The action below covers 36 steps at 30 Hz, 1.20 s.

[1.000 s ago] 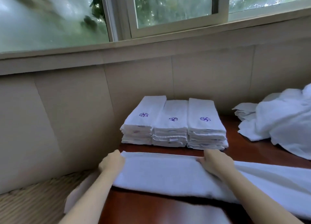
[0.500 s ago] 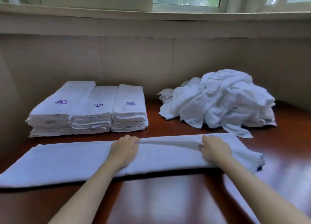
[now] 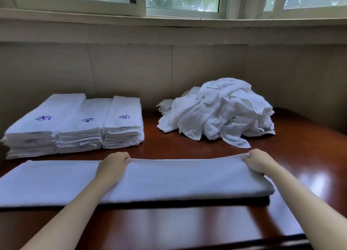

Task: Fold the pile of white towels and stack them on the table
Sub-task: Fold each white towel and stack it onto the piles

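Since half second ago: right hand (image 3: pixel 258 161) now closer to right end of long folded towel (image 3: pixel 178 178); left hand (image 3: pixel 112 165) stays near its middle. Far edge bows up between hands. Both hands curled tight over that edge, gripping it. Towel lies across front of table (image 3: pixel 187 227) – folded stacks (image 3: pixel 75 125) behind at left, unfolded pile (image 3: pixel 217 110) at right.

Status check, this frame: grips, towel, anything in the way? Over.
Left grip and right grip hold towel by far edge. Long folded strip, flat on table. Stacks back left, pile back right, both clear.
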Tool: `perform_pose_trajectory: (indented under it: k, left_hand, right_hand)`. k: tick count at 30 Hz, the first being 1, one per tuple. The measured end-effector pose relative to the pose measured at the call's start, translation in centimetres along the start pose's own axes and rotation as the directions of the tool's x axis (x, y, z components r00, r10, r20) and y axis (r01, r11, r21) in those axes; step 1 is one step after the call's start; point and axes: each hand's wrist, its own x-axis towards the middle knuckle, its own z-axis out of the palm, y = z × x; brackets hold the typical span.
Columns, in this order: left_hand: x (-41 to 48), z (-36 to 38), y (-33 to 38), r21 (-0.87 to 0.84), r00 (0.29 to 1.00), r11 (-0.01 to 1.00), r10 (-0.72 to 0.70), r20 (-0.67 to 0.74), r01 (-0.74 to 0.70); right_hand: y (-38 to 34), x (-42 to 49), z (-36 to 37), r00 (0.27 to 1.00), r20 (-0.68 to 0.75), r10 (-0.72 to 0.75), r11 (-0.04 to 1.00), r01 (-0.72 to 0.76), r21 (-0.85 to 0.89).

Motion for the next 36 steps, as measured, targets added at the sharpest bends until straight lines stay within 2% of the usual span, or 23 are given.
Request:
perform_pose_trajectory:
  k: [2,4,9,11,14,16,18,19,20,21,23,27,29,30,33,34,36]
  left_hand:
    - [0.5,0.6,0.5,0.045,0.996,0.996,-0.079,-0.036,0.081]
    - [0.7,1.2,0.9,0.100,0.991,0.987,-0.121,-0.064,0.127]
    - [1.1,1.7,1.4,0.204,0.987,0.966,-0.157,-0.034,0.161]
    - [1.0,1.6,1.8,0.299,0.986,0.939,-0.162,-0.045,0.168]
    - [1.0,1.5,3.5,0.451,0.987,0.879,-0.122,-0.104,0.156]
    - [1.1,1.8,5.3,0.453,0.990,0.881,-0.133,-0.046,0.140]
    - [1.0,2.3,6.9,0.418,0.985,0.897,-0.172,0.030,0.144]
    - [0.8,2.6,7.4,0.381,0.980,0.911,-0.192,0.050,0.159]
    - [0.5,2.8,7.5,0.335,0.977,0.926,-0.205,0.058,0.174]
    - [0.2,2.8,7.2,0.286,0.977,0.941,-0.207,0.058,0.182]
    - [-0.2,2.7,6.0,0.213,0.981,0.963,-0.182,0.074,0.163]
    - [-0.6,2.1,2.4,0.077,0.976,0.996,-0.054,0.212,0.038]
    - [-0.8,1.7,1.4,0.133,0.950,0.989,0.017,0.311,-0.061]
    - [-1.0,1.5,1.0,0.157,0.939,0.983,0.036,0.343,-0.096]
    - [-1.2,1.0,0.3,0.162,0.918,0.976,0.074,0.389,-0.148]
    - [-1.2,0.7,-0.2,0.169,0.917,0.975,0.066,0.394,-0.143]
    - [-1.1,0.0,-1.7,0.194,0.920,0.975,0.022,0.390,-0.106]
  right_hand:
    - [-0.1,0.1,1.7,0.990,-0.108,0.086,0.996,-0.088,-0.013]
    - [-0.4,0.0,2.7,0.975,-0.156,0.161,0.986,-0.165,-0.008]
    - [-1.3,0.4,3.7,0.961,-0.220,0.167,0.968,-0.203,-0.151]
    - [-1.7,0.5,3.9,0.956,-0.236,0.172,0.957,-0.219,-0.191]
    - [-3.3,-0.2,3.5,0.932,-0.355,0.074,0.912,-0.207,-0.354]
    - [-5.9,-1.1,3.4,0.900,-0.427,-0.094,0.901,-0.106,-0.421]
    - [-9.8,-2.7,5.1,0.903,-0.299,-0.309,0.907,0.186,-0.377]
    - [-11.9,-3.9,6.7,0.890,-0.184,-0.417,0.891,0.361,-0.274]
    - [-13.7,-5.1,8.4,0.872,-0.036,-0.489,0.864,0.478,-0.161]
    - [-15.2,-6.3,9.8,0.850,0.101,-0.518,0.844,0.526,-0.102]
    - [-16.7,-7.3,11.6,0.848,0.211,-0.486,0.842,0.520,-0.147]
    - [-18.8,-7.1,11.2,0.914,0.216,-0.342,0.871,0.395,-0.291]
    - [-21.3,-7.4,10.9,0.932,0.208,-0.297,0.864,0.355,-0.358]
    - [-22.5,-7.6,11.1,0.927,0.189,-0.324,0.866,0.371,-0.335]
    - [-24.6,-8.0,13.1,0.847,0.140,-0.513,0.850,0.523,-0.052]
    - [-24.8,-7.9,13.8,0.833,0.131,-0.538,0.839,0.544,-0.011]
    - [-24.7,-7.6,14.7,0.841,0.118,-0.528,0.843,0.536,-0.042]
